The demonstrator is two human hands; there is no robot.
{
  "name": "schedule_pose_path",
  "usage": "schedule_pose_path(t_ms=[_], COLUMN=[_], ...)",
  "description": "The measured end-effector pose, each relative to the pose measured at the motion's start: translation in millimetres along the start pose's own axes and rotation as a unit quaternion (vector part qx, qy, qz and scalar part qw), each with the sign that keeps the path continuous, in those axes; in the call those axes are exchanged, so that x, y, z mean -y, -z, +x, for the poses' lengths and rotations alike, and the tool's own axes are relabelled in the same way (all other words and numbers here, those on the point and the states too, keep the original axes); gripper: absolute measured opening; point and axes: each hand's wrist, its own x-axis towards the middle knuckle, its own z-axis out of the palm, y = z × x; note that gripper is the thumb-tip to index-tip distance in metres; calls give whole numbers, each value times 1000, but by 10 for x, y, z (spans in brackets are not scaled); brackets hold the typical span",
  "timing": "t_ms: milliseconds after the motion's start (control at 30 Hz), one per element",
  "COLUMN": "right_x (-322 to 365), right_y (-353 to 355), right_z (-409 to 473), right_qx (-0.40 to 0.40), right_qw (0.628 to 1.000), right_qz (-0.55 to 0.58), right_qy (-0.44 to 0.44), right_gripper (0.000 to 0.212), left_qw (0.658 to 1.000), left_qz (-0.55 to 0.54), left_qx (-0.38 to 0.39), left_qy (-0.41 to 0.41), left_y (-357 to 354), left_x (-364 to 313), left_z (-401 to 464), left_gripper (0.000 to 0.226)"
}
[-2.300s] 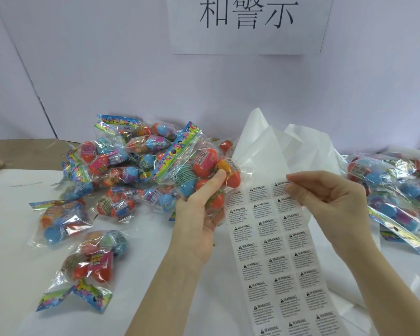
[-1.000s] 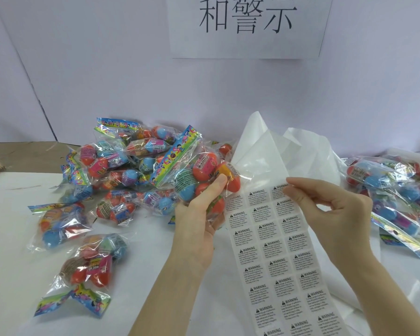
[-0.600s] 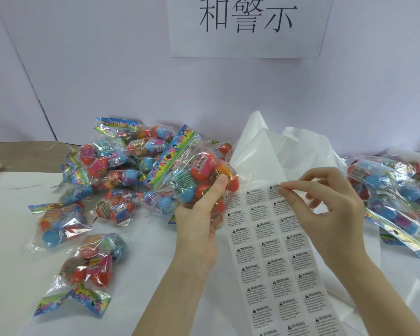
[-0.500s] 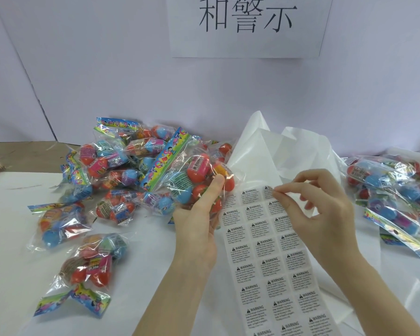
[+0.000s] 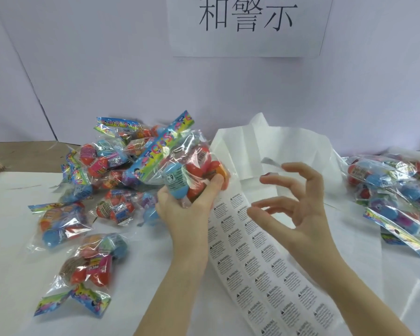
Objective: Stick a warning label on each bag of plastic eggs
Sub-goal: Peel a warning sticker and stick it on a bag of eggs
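Left hand (image 5: 182, 209) grips the egg bag (image 5: 189, 170); right hand (image 5: 298, 209), fingers spread, carries a peeled warning label (image 5: 272, 163) on a fingertip; press it flat onto smooth film

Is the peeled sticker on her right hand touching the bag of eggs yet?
Apart. The head view shows white paper between the sticker, on the right hand, and the bag.

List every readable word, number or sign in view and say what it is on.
"和警示": paper sign on the wall.
"WARNING": heading on each sticker of the label sheet; the small print under it is too small to read.
"6+": green label on the bag in the left hand.
Colourful bag headers and egg labels: too blurred to read.
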Motion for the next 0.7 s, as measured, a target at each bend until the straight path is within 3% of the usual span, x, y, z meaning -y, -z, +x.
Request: schedule_pose_path(t_ms=[67,233,433,700], right_x=[-16,-43,-19,-3], right_y=[-8,55,34,27], right_z=[13,66,44,32], right_qx=[-25,-91,-127,-117], right_qw=[999,992,991,988], right_qz=[33,86,-14,-47], right_qy=[-9,-18,44,87], right_gripper=[55,54,56,59], left_qw=[998,978,978,974], left_qz=[-3,21,13,28], left_qx=[58,200,200,219], left_qy=[-28,-56,-51,-47], left_y=[-9,-20,-32,-33], left_x=[-37,-101,-74,-85], left_z=[-31,-101,-102,-117], left_gripper=[20,11,6,13])
